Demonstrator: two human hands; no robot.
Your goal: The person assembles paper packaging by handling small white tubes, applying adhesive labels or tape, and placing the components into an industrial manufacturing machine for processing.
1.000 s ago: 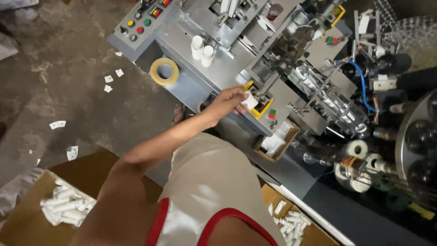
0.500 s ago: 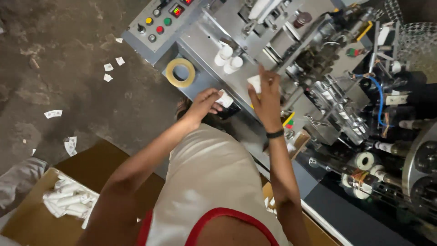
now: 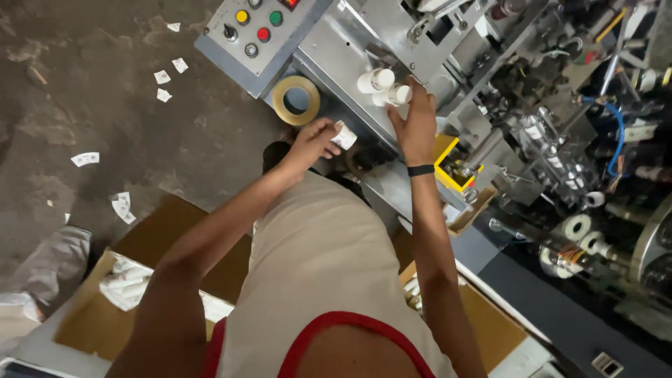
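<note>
Left hand [image 3: 313, 142] pinching small white paper cup [image 3: 344, 136], right hand [image 3: 416, 127] fingers spread over stacked white cups [image 3: 383, 85], tape roll [image 3: 296, 100] beside control panel [image 3: 255, 31]

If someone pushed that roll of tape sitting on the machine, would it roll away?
Probably not. The tape roll lies flat on the grey machine ledge, so a push would likely just slide it. Stood on edge, its round shape might roll. It looks like a thin, hollow ring, so it's probably light and easy to lift.

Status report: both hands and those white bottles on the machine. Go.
Left hand holds one small white bottle. Right hand touching the standing white bottles on the grey machine. Tape roll beside them, clear of both hands.
</note>
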